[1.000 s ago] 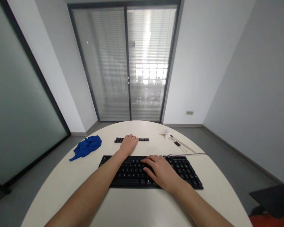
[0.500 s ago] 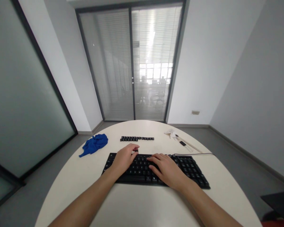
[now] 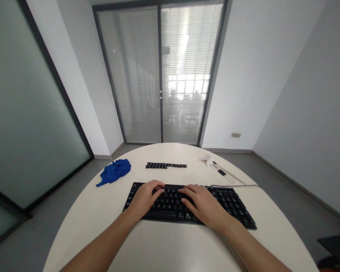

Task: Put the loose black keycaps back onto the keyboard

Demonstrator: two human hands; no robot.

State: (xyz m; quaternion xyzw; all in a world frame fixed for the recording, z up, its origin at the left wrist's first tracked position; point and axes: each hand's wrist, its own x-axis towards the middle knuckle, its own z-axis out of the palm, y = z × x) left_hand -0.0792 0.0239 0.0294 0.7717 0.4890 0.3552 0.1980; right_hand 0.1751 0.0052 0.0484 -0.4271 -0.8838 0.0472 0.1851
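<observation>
A black keyboard [image 3: 170,215] lies on the round white table in front of me, with some of its keys hidden under my hands. My left hand [image 3: 146,196] is over its upper left part, thumb and fingers pinched at the top rows around a small black keycap that the fingers mostly cover. My right hand [image 3: 202,204] rests across the middle of the keyboard, fingers stretched over the keys and thumb apart. Beyond the keyboard, loose black keycaps [image 3: 157,165] lie in short rows on the table.
A crumpled blue cloth [image 3: 115,172] is at the left of the table [image 3: 164,249]. On the right are white tissue [image 3: 206,160], a thin brush-like stick [image 3: 229,173] and a wire tool with a black handle [image 3: 221,172]. The keyboard's cable [image 3: 243,185] runs right.
My left hand has come down from just above the keyboard's back edge onto its top rows, bringing the keycap along. My right hand stays on the keyboard. The view has shifted slightly.
</observation>
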